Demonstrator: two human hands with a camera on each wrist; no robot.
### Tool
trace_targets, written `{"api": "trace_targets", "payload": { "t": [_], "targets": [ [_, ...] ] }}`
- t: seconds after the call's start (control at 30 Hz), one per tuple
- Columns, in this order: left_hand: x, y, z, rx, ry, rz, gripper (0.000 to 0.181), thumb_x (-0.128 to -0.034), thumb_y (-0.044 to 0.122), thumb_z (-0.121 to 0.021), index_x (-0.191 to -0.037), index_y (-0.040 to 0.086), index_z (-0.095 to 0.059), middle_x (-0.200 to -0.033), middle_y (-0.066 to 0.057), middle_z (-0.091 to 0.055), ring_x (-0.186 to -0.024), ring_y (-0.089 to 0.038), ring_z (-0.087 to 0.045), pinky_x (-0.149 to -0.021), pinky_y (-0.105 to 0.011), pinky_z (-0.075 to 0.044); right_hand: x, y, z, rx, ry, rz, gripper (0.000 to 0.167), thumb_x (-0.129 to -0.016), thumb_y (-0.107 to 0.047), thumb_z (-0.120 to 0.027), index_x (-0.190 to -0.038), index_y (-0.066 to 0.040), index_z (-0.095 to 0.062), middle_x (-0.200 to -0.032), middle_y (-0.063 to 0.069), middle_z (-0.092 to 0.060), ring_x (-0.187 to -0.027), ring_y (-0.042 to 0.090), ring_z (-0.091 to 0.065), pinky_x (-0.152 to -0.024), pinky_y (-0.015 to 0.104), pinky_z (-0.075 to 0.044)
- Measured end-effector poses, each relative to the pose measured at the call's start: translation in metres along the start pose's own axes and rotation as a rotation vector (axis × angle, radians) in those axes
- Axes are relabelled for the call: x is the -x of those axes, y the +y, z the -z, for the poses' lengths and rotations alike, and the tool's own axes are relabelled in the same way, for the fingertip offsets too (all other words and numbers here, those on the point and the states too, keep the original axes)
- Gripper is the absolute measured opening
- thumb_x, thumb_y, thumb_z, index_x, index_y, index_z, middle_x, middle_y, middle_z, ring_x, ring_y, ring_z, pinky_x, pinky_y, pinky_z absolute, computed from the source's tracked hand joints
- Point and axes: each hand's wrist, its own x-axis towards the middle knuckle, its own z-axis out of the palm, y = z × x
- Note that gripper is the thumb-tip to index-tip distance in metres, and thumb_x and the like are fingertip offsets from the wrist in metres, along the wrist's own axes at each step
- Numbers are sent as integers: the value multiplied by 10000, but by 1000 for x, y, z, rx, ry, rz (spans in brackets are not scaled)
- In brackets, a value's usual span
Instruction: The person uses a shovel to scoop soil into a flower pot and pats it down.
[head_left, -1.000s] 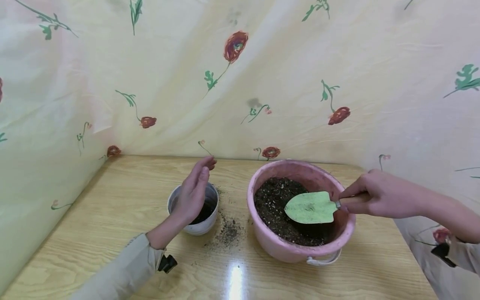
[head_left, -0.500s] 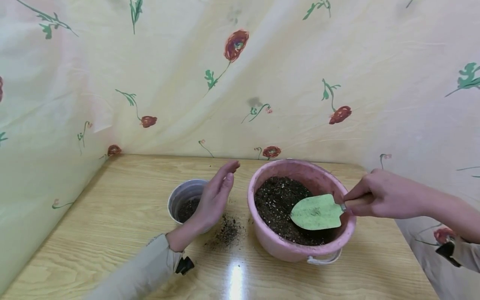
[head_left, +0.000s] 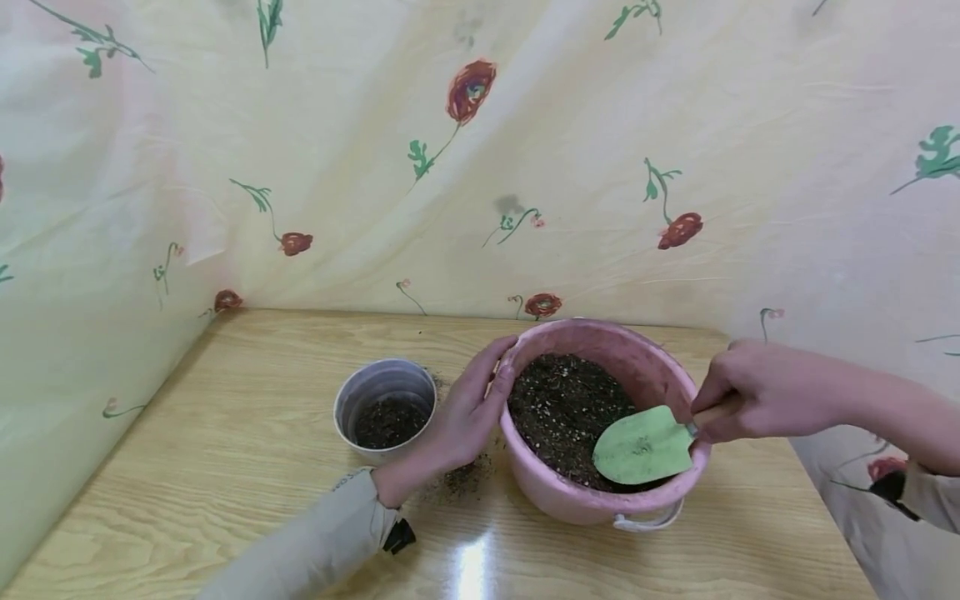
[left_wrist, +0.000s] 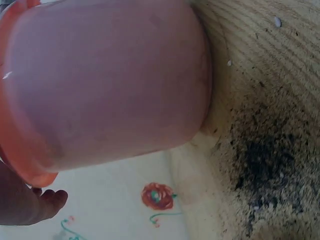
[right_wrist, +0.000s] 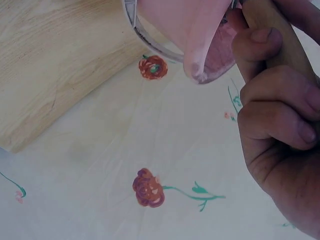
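A pink bucket point(head_left: 551, 493) holding dark soil point(head_left: 562, 417) stands on the table, its wall large in the left wrist view point(left_wrist: 110, 75). At its left rim, my left hand point(head_left: 467, 415) touches with nearly straight fingers; in the left wrist view the hand point(left_wrist: 27, 197) is beside the rim. My right hand point(head_left: 776, 390) grips the wooden handle of a green trowel point(head_left: 643, 448), whose blade is over the soil near the bucket's right side. The right wrist view shows its fingers point(right_wrist: 272, 120) curled round the handle point(right_wrist: 272, 30).
Left of the bucket stands a grey-white pot point(head_left: 382, 379) with some soil inside. Spilled soil point(head_left: 463, 479) lies between pot and bucket, partly behind my left hand. The bucket's white handle point(head_left: 648, 523) hangs at its front. Flowered cloth point(head_left: 360, 150) surrounds the wooden table point(head_left: 195, 467).
My left hand has moved right, from over the pot to the bucket's rim, uncovering the pot. The trowel has shifted slightly right and toward the bucket's near side, still in my right hand.
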Motion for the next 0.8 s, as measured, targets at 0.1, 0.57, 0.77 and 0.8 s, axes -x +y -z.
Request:
{"api": "trace_targets", "payload": {
  "t": [0.1,0.57,0.77,0.8],
  "targets": [
    [2,-1,-5,9,-15,-15,455,-1063,266,-331,-1484,94,-346,-1539,-105,-311,-1419,-248,-275,-1152,-460,-233,-6,-2,-1,-27,-44,-7,341,-835,-137,-736,-581,-287,-566,-537,-187,-185,-488,-126,-124,-374,98,-131],
    [6,-6,-18,58,-1,-16,513,-1074,305,-223,-1531,71,-218,-1595,-39,-172,-1466,-226,-138,-1179,-445,-142,-17,-3,-15,-124,-54,45,435,-815,-5,-688,-543,-154,-384,-510,-126,-205,-494,-143,-163,-374,100,-158],
    [7,-6,-19,89,3,-16,517,-1075,297,-213,-1538,71,-182,-1598,-52,-151,-1467,-203,-116,-1185,-428,-117,-29,-12,-24,-159,-89,-39,336,-905,-160,-661,-579,-223,-608,-540,-237,-256,-468,-130,-189,-374,114,-205],
    [7,-6,-20,89,1,-14,520,-1074,306,-209,-1540,77,-178,-1598,-54,-147,-1467,-205,-116,-1185,-429,-117,-31,-13,-26,-177,-95,-47,329,-911,-166,-653,-587,-213,-629,-536,-238,-269,-461,-126,-194,-368,114,-200]
  ]
}}
